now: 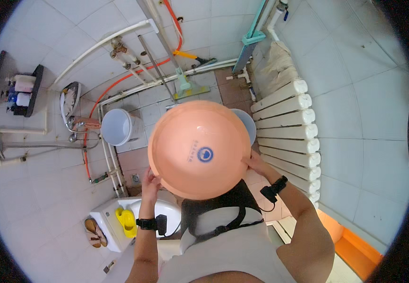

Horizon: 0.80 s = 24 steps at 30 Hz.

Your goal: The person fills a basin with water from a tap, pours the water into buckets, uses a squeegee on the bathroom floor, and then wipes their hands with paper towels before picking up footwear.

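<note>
Evidently the work in hand is carrying: a round peach-coloured plastic basin (198, 148) is held up at chest height, tipped so that its empty inside, with a small blue round mark, faces the camera. Starting at the far left, a dark wall shelf (22, 89) carries a few bottles, and below it a shower head and metal pipe run along the tiled wall; a pale blue bucket (117, 126) stands on the floor near the white and red pipes. Lower down, a pair of yellow slippers (126, 221) rests on a white low unit, with brown sandals just beside it. The left hand (150, 181), a black band at its wrist, is curled around the basin's lower left rim, fingers closed on the edge. The right hand (256, 162) grips the lower right rim the same way, thumb on the inner side. Behind the basin's right edge, part of a second pale blue bucket (248, 123) shows, and a white radiator (287, 127) runs along the right wall. Judging from the grip, any next move calls for both hands keeping level hold while the basin is lowered past the buckets.
</note>
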Available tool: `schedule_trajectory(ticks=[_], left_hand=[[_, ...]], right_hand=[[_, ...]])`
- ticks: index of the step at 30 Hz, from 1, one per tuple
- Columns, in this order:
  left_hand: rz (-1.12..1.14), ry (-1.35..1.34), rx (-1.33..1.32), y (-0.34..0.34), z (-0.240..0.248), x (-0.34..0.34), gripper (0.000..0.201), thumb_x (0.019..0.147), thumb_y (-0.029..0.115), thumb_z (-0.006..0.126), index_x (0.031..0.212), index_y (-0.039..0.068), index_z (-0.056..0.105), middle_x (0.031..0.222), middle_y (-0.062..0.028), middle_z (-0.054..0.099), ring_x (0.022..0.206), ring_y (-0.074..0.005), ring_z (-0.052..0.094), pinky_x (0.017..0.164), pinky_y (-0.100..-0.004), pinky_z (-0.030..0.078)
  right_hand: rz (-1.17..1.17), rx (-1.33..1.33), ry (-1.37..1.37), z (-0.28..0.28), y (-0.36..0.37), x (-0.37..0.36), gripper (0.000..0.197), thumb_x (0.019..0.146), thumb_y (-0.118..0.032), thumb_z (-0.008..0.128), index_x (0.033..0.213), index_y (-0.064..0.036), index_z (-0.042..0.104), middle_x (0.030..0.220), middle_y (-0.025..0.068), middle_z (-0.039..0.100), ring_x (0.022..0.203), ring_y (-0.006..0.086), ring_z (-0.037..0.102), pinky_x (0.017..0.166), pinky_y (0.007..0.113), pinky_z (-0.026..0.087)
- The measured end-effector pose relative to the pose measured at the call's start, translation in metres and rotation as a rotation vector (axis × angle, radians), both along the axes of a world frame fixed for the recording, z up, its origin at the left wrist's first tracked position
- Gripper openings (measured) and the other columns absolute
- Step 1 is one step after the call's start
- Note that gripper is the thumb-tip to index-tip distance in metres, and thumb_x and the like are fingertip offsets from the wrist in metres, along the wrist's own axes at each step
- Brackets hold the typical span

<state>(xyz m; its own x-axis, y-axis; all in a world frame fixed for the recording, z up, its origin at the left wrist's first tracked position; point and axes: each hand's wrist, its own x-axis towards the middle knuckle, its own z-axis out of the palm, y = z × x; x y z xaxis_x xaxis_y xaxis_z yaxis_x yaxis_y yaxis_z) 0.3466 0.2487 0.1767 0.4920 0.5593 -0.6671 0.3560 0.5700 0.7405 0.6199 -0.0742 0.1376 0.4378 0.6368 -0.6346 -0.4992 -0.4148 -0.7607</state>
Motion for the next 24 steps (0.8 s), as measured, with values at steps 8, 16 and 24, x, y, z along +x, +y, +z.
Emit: schedule_trajectory(ticks=[8, 16, 24], left_hand=[[-0.081, 0.12, 0.059, -0.003, -0.004, 0.037, 0.06, 0.088, 0.012, 0.058, 0.142, 0.014, 0.03, 0.113, -0.0084, 0.058, 0.096, -0.0183, 0.06, 0.076, -0.0324, 0.051], [-0.244, -0.056, -0.299, -0.049, -0.055, 0.078, 0.048, 0.09, 0.009, 0.052, 0.135, 0.005, 0.037, 0.111, -0.0135, 0.059, 0.096, -0.0191, 0.062, 0.078, -0.0316, 0.053], [-0.486, -0.139, -0.683, -0.126, -0.057, 0.139, 0.027, 0.092, 0.014, 0.05, 0.115, -0.001, 0.052, 0.1, -0.0065, 0.061, 0.081, -0.0139, 0.059, 0.065, -0.0279, 0.05]], right_hand=[[0.026, -0.084, -0.423, 0.021, 0.014, 0.042, 0.054, 0.085, -0.027, 0.062, 0.127, 0.0027, 0.044, 0.108, 0.0136, 0.06, 0.09, 0.0207, 0.059, 0.079, 0.036, 0.049], [-0.145, -0.118, -0.546, 0.087, -0.028, 0.07, 0.04, 0.081, -0.014, 0.062, 0.116, 0.0027, 0.055, 0.095, 0.0059, 0.063, 0.083, 0.0123, 0.058, 0.072, 0.028, 0.048], [-0.438, -0.106, -0.59, 0.145, -0.022, 0.071, 0.053, 0.075, 0.003, 0.06, 0.126, 0.0018, 0.047, 0.092, 0.0031, 0.064, 0.07, 0.0072, 0.058, 0.062, 0.021, 0.049]])
